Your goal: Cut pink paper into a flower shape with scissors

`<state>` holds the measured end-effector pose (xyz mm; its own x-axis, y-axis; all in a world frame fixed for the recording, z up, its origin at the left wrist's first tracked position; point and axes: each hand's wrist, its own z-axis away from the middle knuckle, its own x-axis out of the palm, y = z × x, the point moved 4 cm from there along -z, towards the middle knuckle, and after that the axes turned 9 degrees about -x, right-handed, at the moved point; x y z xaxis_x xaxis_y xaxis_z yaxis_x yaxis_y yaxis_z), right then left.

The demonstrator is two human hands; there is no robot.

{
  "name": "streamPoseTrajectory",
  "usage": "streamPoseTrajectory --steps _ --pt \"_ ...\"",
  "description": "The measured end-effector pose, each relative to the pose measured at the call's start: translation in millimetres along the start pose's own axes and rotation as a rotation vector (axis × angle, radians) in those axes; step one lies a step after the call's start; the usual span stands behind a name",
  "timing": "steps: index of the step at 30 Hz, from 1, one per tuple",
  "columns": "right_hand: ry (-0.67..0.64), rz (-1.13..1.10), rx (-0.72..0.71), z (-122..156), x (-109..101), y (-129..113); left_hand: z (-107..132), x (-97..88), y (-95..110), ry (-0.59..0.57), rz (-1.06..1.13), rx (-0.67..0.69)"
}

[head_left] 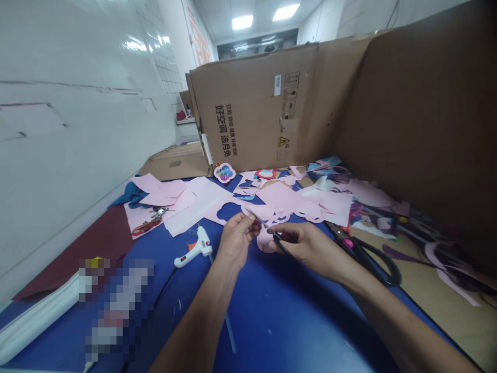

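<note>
My left hand (237, 235) pinches a piece of pale pink paper (265, 239) above the blue table (256, 311). In my right hand (303, 241) is a small pair of scissors (276, 237) with dark handles. Its blades point up and left, at the paper by my left fingertips. Part of the pink paper hangs below the blades between my hands. Just left of my left hand lies a white glue gun (197, 247) with an orange trigger. Large black-handled scissors (365, 254) rest to the right of my right hand.
Pink paper sheets and offcuts (287, 197) lie across the back. A cardboard box (264, 114) walls the rear and right. A flower-shaped tag (224, 172) leans near it. At left are a white roll (42, 313) and a blurred-out item (120, 311).
</note>
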<state>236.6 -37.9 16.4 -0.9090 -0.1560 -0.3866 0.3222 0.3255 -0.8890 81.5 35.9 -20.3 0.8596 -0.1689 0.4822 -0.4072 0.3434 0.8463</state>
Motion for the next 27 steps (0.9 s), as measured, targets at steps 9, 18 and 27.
streamPoseTrajectory --steps 9,18,27 --pt "0.018 -0.004 -0.017 -0.1 -1.6 -0.3 0.5 1.0 -1.9 -0.008 0.021 -0.011" --pt "0.023 0.029 -0.023 0.1 -3.0 2.7 -0.7 -0.6 -0.8 -0.002 -0.007 -0.016" --pt "0.030 0.046 -0.015 0.9 -4.9 7.1 -0.9 0.2 -3.3 -0.016 0.033 -0.023"
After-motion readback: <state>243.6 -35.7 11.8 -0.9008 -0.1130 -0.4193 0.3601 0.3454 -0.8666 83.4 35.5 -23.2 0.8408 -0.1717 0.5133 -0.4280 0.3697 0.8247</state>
